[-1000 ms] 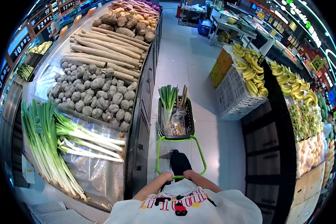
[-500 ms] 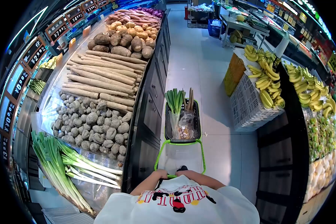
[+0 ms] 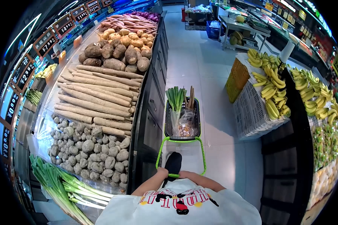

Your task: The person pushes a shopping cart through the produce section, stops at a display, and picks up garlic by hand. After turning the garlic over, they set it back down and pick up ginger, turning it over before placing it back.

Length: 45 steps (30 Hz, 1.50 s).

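My left hand (image 3: 162, 172) is closed at the near end of a green handle (image 3: 203, 155), low in the middle of the view. Close to its right, my right hand (image 3: 183, 174) meets the same handle bar; its fingers are mostly hidden. The handle belongs to a black basket (image 3: 167, 122) in front of me. Inside the basket lie green leafy stalks (image 3: 175, 98), long brown roots (image 3: 191, 98) and a clear plastic bag (image 3: 186, 125) with small round items. A dark shoe (image 3: 173, 162) shows beneath the handle.
On the left, a stand holds leeks (image 3: 56, 183), taro (image 3: 90, 150), long yams (image 3: 97, 93), brown tubers (image 3: 112, 54) and potatoes (image 3: 133, 37). Bananas (image 3: 270, 82) top white crates (image 3: 251, 112) on the right. A metal table (image 3: 233, 23) stands farther back.
The stands on both sides have shifted nearer and lower in view. The dark shoe has come forward under the handle. Both hands remain at the handle.
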Motion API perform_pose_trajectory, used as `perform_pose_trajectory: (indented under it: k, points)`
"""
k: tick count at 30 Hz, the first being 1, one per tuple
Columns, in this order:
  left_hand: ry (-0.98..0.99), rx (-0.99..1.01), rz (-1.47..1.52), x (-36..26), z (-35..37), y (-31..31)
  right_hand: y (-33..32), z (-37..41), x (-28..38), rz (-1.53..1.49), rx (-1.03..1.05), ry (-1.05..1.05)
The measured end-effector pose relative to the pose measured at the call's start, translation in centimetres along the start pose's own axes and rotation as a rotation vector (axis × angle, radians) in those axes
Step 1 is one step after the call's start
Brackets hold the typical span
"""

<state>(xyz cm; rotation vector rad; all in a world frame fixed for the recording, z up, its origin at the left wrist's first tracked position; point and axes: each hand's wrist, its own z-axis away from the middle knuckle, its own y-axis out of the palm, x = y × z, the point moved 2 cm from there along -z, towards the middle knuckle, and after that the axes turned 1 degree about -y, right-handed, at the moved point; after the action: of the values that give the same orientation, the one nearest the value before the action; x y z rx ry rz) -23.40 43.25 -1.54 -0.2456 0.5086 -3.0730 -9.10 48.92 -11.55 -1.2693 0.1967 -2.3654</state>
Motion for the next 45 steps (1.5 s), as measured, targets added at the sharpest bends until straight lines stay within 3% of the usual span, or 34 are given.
perform_pose_trajectory:
  k: [2, 4, 8, 13, 14, 15, 18, 19, 21, 27, 30, 32, 34, 36, 38, 39, 43, 45]
  points:
    - [0.041, 0.014, 0.013, 0.7, -0.8, -3.7, 1.1, -6.1, -6.0, -0.059, 0.048, -0.133]
    - [0.091, -0.02, 0.32, 1.8, 16.5, -18.5, -2.5, -5.7, -6.2, 0.007, 0.081, -0.072]
    - [0.189, 0.08, 0.137, 3.9, -2.1, -13.9, -8.8, -5.5, -4.8, 0.075, 0.132, 0.019]
    - [0.322, 0.357, 0.154, 8.0, -9.8, -15.1, -14.3, -7.4, -4.6, 0.135, 0.13, 0.073]
    - [0.323, 0.352, 0.164, 8.6, -11.0, -15.1, -15.2, -7.5, -4.4, 0.148, 0.12, 0.089]
    - [0.263, 0.188, 0.2, 8.9, -13.0, -14.3, -17.4, -6.0, -2.5, 0.114, 0.069, 0.151]
    - [0.188, 0.032, 0.24, 9.8, -10.9, -16.4, -18.7, -8.3, -7.1, 0.076, 0.027, 0.126]
    - [0.199, -0.016, 0.199, 9.9, -11.1, -17.0, -19.8, -8.2, -6.2, 0.074, 0.03, 0.124]
    - [0.178, -0.007, 0.217, 10.8, -12.2, -17.9, -23.0, -7.1, -5.0, 0.197, 0.037, 0.373]
    - [0.111, -0.006, 0.227, 13.6, -14.3, -21.9, -29.6, -7.4, -1.4, 0.176, 0.059, 0.471]
    - [0.058, 0.015, 0.209, 14.5, -16.0, -24.0, -32.1, -8.8, -4.1, -0.079, 0.199, 0.415]
    - [0.077, 0.013, 0.187, 15.8, -17.3, -25.9, -33.7, -11.3, -7.4, -0.055, 0.167, 0.274]
    - [0.087, 0.032, 0.169, 17.2, -17.9, -29.0, -37.3, -12.8, -7.4, -0.175, 0.308, 0.05]
    - [0.084, 0.058, 0.143, 19.0, -18.9, -31.9, -40.7, -14.1, -7.6, -0.173, 0.347, -0.002]
    - [0.083, 0.033, 0.175, 19.6, -21.0, -33.7, -42.4, -15.7, -9.3, -0.04, 0.325, 0.058]
    - [0.078, 0.026, 0.15, 19.8, -20.8, -35.5, -43.5, -15.9, -10.3, 0.124, 0.217, 0.069]
    - [0.073, 0.006, 0.124, 20.6, -22.1, -40.7, -48.4, -15.9, -12.2, 0.085, 0.135, 0.09]
    - [-0.001, -0.141, 0.135, 21.1, -23.3, -42.5, -51.0, -15.9, -12.1, 0.061, 0.087, 0.089]
